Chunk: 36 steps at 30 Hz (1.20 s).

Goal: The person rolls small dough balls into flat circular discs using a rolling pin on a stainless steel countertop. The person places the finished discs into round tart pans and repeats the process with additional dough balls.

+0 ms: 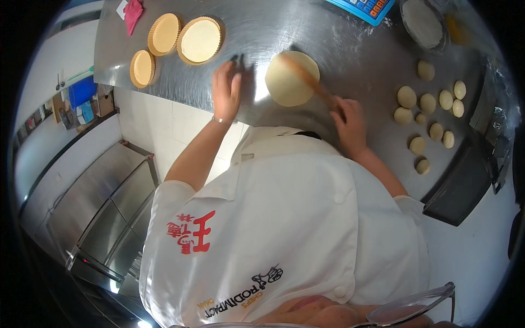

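A thin round sheet of dough (290, 91) lies flat on the stainless steel table (229, 88) in front of me. My right hand (350, 125) grips one end of a wooden rolling pin (301, 70), which slants across the dough and is blurred. Left of the dough, my left hand (225, 92) is over the table near its front edge, thumb apart from the fingers, with nothing in it. Beyond that hand stand golden fluted tart pans: a large one (200, 40) with a paler inside, a second (164, 35) touching it, and a smaller one (142, 69).
Several dough balls (407, 97) of differing sizes are spread at the right. Behind them sits a bowl of white powder (422, 24). A blue scale with keys (365, 8) and a pink cloth (133, 14) lie at the far edge. A black bin (459, 184) borders the table.
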{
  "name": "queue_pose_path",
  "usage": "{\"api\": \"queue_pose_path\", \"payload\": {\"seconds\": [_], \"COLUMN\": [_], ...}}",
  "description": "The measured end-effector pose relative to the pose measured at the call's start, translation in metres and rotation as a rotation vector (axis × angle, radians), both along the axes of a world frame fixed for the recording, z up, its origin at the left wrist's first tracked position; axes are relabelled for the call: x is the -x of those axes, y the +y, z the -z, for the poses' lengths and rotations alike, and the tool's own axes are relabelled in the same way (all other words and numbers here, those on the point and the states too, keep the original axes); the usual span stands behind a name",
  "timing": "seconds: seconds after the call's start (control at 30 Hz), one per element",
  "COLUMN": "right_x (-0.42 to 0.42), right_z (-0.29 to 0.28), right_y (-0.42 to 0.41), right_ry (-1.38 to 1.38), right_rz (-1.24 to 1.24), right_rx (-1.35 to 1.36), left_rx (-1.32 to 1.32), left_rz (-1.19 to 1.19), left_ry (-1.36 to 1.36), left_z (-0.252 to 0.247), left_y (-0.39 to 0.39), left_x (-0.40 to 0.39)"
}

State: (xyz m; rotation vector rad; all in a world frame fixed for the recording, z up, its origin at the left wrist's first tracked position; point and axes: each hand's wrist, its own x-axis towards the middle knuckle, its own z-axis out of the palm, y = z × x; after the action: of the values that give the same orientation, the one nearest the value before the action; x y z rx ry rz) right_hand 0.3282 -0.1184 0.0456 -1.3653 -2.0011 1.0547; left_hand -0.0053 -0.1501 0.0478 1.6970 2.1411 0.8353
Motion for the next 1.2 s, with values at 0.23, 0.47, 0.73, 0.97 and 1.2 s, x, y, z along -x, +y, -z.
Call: {"api": "queue_pose_path", "payload": {"seconds": [0.23,0.47,0.73,0.97,1.2], "right_x": [-0.028,-0.023,-0.026,-0.023,0.024], "right_z": [0.012,0.010,0.011,0.001,-0.006], "right_y": [0.024,0.022,0.025,0.035,0.068], "right_ry": [-0.017,-0.090,-0.054,-0.023,-0.121], "right_rz": [0.242,0.234,0.202,0.116,-0.185], "right_rx": [0.056,-0.004,0.015,0.037,-0.353], "left_rx": [0.613,0.473,0.967,1.067,0.255], "left_rz": [0.023,0.615,-0.037,-0.164,-0.093], "left_ry": [-0.174,0.203,-0.832,-0.994,-0.174], "left_z": [-0.005,-0.003,-0.014,-0.004,-0.030], "left_y": [0.086,0.104,0.117,0.029,0.037], "left_x": [-0.048,-0.033,0.001,-0.026,-0.010]}}
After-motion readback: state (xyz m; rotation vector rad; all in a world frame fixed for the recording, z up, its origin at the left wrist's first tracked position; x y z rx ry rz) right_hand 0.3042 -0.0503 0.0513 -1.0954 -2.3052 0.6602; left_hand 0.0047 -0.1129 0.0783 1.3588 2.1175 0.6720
